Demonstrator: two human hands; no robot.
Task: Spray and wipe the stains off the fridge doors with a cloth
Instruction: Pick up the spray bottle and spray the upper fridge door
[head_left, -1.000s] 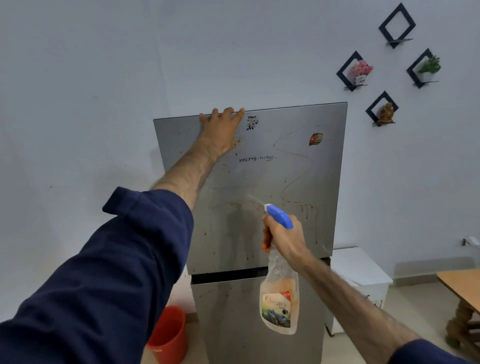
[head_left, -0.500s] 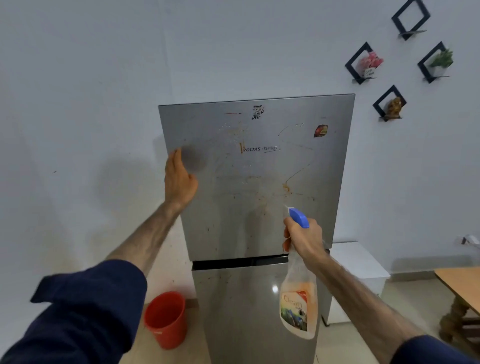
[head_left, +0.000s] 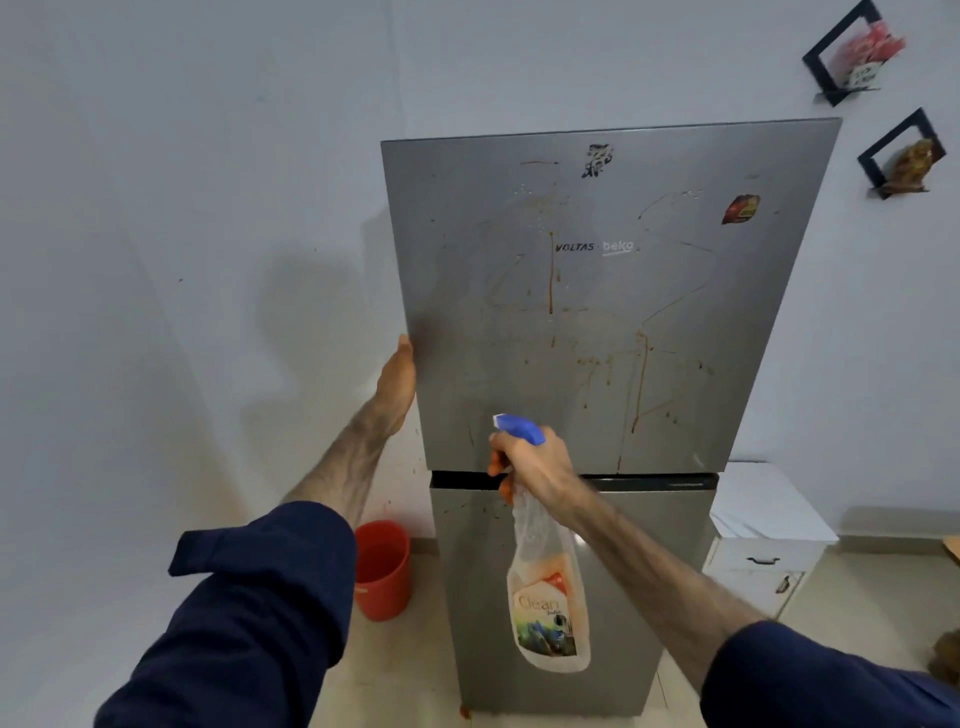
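**A:** So where's everything at? The upper fridge door (head_left: 597, 312) is seen covered in brownish-orange drips and streaks, mostly across the middle and lower right, with a small dark sticker up top and a reddish one near the right edge. The lower fridge door (head_left: 467, 597) is partly hidden behind the bottle.

**B:** And the hands? The spray bottle (head_left: 548, 597) is clenched at its neck by the right hand (head_left: 535, 462), fingers wrapped at the trigger under the blue nozzle (head_left: 519, 428), which is pointed at the upper door's bottom left area. The bottle body hangs down in front of the gap between the two doors.

**A:** The left hand (head_left: 397, 384) is laid against the left edge of the upper door. Its fingers are hidden behind the edge, so the grip there can't be called either way.

**B:** A red bucket (head_left: 384, 571) is parked on the floor left of the fridge, a white cabinet (head_left: 763, 525) on the right.
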